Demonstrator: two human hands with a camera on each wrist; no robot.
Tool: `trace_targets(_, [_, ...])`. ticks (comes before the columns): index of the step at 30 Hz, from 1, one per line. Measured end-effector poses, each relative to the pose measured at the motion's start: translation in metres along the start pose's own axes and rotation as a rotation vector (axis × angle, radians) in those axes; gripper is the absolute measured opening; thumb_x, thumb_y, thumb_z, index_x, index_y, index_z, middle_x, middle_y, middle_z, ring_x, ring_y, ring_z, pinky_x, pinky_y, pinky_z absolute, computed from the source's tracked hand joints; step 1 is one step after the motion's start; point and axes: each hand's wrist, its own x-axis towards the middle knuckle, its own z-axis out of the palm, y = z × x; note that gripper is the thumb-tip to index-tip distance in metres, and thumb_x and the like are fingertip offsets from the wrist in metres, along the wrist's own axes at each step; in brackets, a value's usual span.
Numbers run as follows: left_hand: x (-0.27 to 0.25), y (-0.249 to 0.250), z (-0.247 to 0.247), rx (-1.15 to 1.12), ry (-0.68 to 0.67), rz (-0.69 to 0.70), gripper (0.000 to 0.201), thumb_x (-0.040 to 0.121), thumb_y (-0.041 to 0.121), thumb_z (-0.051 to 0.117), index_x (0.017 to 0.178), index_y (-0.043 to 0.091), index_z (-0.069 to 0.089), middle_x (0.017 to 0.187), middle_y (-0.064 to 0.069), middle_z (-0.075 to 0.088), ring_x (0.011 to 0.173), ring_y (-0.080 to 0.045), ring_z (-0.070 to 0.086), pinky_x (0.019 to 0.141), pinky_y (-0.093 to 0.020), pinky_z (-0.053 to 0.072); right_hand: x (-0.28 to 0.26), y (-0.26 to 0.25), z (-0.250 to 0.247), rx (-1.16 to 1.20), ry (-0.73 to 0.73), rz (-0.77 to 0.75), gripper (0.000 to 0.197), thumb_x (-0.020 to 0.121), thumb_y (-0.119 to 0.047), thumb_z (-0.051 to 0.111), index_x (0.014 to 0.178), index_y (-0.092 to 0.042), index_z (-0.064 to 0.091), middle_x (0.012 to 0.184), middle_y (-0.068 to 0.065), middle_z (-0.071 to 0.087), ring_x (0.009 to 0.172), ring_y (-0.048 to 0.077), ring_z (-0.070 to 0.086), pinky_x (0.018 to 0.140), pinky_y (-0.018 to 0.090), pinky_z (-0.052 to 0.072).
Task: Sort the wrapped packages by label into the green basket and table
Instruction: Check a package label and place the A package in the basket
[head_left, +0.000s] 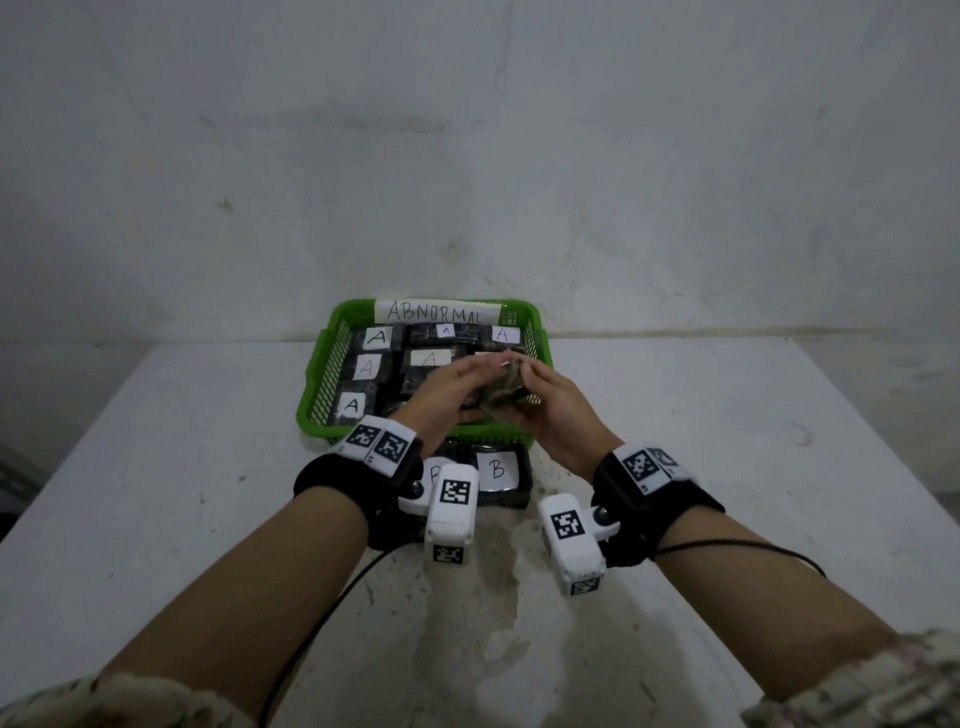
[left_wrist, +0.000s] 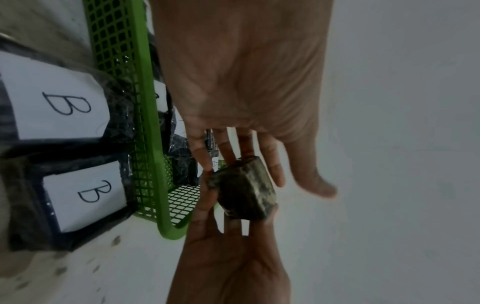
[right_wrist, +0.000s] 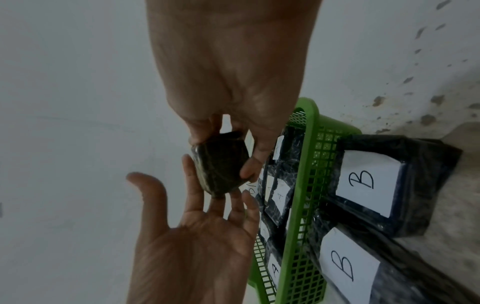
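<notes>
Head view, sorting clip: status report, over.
Right hand grips dark package; left hand open, fingertips touching it. Held above green basket of A's. Two B's on table. Nothing blocking.

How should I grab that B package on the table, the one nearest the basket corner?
Probably from above, across its two short sides. The B package lies flat on the table, label up, its far edge tight against the green basket and another B package alongside, so those sides look blocked.
</notes>
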Motion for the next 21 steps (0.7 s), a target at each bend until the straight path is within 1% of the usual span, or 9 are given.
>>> trace_targets(1, [0.002,0.0,0.001,-0.006,0.017,-0.022,0.034,0.089,0.038,0.055,0.115,0.017,0.063,0.115,-0.008,0.061,0.106,-0.023,0.058,0.09,-0.035,0.051,-0.001,-0.001,0.001,-0.008,-0.002,0.009,0.035,0.103,-0.019,0.037,0.132,-0.008,0.051,0.123,0.015,0.056,0.107,0.027,0.057,0.085,0.033,0.054])
trace_targets(2, [0.004,-0.001,0.002,-0.012,0.035,-0.027,0.033,0.091,0.036,0.054,0.114,0.015,0.061,0.113,-0.009,0.06,0.104,-0.025,0.058,0.089,-0.035,0.051,-0.001,-0.001,0.003,-0.012,-0.004,0.021,0.036,0.103,-0.021,0.035,0.135,-0.01,0.05,0.121,0.011,0.057,0.104,0.023,0.058,0.079,0.028,0.055])
trace_targets(5, [0.007,-0.004,0.005,-0.008,0.079,-0.014,0.015,0.087,0.017,0.064,0.1,0.014,0.058,0.097,-0.006,0.06,0.095,-0.022,0.061,0.084,-0.034,0.053,0.0,-0.001,0.004,-0.029,-0.025,0.023,0.039,0.104,-0.024,0.031,0.14,-0.014,0.044,0.119,0.003,0.057,0.099,0.017,0.059,0.066,0.019,0.053])
trace_targets(8, [0.008,-0.006,0.005,-0.04,0.081,-0.022,0.012,0.085,0.012,0.066,0.092,0.015,0.056,0.098,-0.008,0.061,0.098,-0.025,0.061,0.087,-0.039,0.053,0.0,0.0,0.003,-0.032,-0.032,0.023,0.04,0.105,-0.025,0.03,0.14,-0.013,0.043,0.126,0.007,0.055,0.099,0.017,0.059,0.064,0.018,0.052])
trace_targets(12, [0.006,-0.007,0.002,-0.128,0.019,-0.02,0.012,0.088,0.005,0.06,0.096,0.013,0.057,0.097,-0.007,0.062,0.09,-0.02,0.064,0.076,-0.029,0.058,0.0,-0.003,0.002,0.041,-0.027,0.042,0.042,0.105,-0.027,0.028,0.14,-0.011,0.044,0.13,0.012,0.052,0.086,0.014,0.057,0.051,0.015,0.048])
trace_targets(14, [0.006,-0.009,0.0,-0.144,0.009,-0.013,0.018,0.087,0.001,0.059,0.098,0.014,0.058,0.098,-0.008,0.062,0.09,-0.019,0.064,0.078,-0.029,0.057,0.002,-0.005,0.003,0.029,-0.029,0.043,0.042,0.105,-0.03,0.028,0.14,-0.013,0.043,0.133,0.013,0.051,0.088,0.014,0.058,0.053,0.017,0.049])
trace_targets(16, [0.006,-0.011,-0.002,-0.109,0.039,0.011,0.021,0.086,-0.001,0.06,0.1,0.014,0.059,0.098,-0.009,0.06,0.092,-0.022,0.063,0.082,-0.031,0.056,0.004,-0.006,0.003,0.015,-0.041,0.037,0.041,0.105,-0.029,0.028,0.14,-0.015,0.043,0.133,0.012,0.053,0.098,0.018,0.06,0.068,0.023,0.054])
trace_targets(19, [0.008,-0.014,-0.007,-0.049,0.118,0.079,0.027,0.084,-0.004,0.061,0.104,0.015,0.061,0.1,-0.006,0.061,0.099,-0.021,0.06,0.087,-0.029,0.052,0.003,-0.008,0.004,0.054,-0.047,0.013,0.037,0.104,-0.022,0.032,0.135,-0.012,0.049,0.118,0.007,0.058,0.104,0.023,0.06,0.09,0.034,0.052])
trace_targets(21, [0.01,-0.016,-0.011,-0.068,0.155,0.106,0.029,0.086,-0.007,0.058,0.104,0.016,0.061,0.102,-0.003,0.062,0.101,-0.019,0.058,0.088,-0.029,0.05,0.003,-0.008,0.004,0.065,-0.04,-0.027,0.033,0.103,-0.017,0.036,0.13,-0.007,0.053,0.111,0.006,0.06,0.104,0.024,0.06,0.09,0.034,0.053])
